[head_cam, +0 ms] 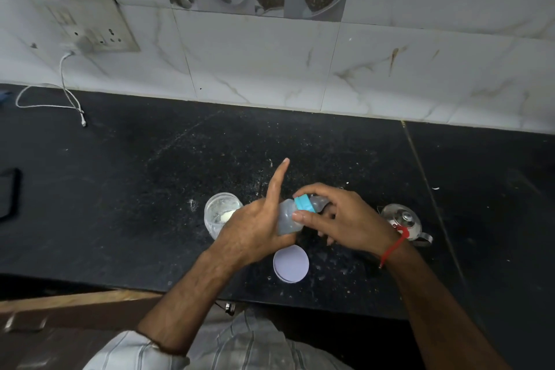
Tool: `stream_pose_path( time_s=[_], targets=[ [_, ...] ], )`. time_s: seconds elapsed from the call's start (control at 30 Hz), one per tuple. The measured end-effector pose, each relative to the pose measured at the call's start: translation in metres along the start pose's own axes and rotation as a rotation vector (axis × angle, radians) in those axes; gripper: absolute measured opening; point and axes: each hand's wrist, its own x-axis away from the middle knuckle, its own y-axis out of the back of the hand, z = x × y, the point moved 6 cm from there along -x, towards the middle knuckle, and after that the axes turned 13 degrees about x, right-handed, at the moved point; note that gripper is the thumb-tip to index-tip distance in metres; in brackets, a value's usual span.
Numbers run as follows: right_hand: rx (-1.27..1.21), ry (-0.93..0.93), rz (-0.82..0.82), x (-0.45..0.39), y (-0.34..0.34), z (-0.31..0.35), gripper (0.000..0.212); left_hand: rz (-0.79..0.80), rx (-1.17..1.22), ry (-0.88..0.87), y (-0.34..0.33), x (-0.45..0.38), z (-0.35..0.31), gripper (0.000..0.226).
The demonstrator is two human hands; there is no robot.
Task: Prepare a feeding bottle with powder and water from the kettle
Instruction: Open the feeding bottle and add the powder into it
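- Head view: feeding bottle [289, 217] held tilted above the black desk [120, 189], near centre.
- Left hand [255, 228] grasping the bottle's body, index finger pointing to 12 o'clock.
- Right hand [339, 216] pinching the blue collar [304, 203].
- Powder jar [220, 213] at 9 o'clock of the bottle, kettle [404, 224] at 3 o'clock, lid [290, 263] at 6 o'clock.

The scene is dimly and evenly lit, and only the far tiled wall [270, 63] is brightened. The black counter [150, 189] is left dark and grainy. Straight lines are bent toward the edges by wide-angle distortion, and the near corners are softened by blur.
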Motion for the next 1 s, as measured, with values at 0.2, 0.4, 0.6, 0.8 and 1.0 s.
stream_pose_path(
  time_s=[0.2, 0.4, 0.6, 0.8, 1.0],
  targets=[
    [-0.137, -0.052, -0.147, -0.002, 0.017, -0.029, 0.052, -0.118, 0.297, 0.002, 0.008, 0.011, 0.022, 0.115],
    [0.391, -0.281, -0.101, -0.021, -0.049, -0.103, 0.07, -0.36, 0.487, -0.053, 0.027, 0.047, 0.034, 0.066],
    [0.64, -0.271, -0.065, -0.039, -0.082, -0.123, 0.08, -0.53, 0.468, -0.036, 0.044, 0.091, 0.043, 0.061],
    [0.597, -0.2, -0.11, -0.04, -0.086, -0.106, 0.076, -0.573, 0.433, 0.016, 0.05, 0.117, 0.054, 0.062],
    [0.677, -0.009, 0.06, -0.049, -0.126, -0.063, 0.08, -0.587, 0.418, 0.008, 0.052, 0.118, 0.044, 0.062]
  ],
)
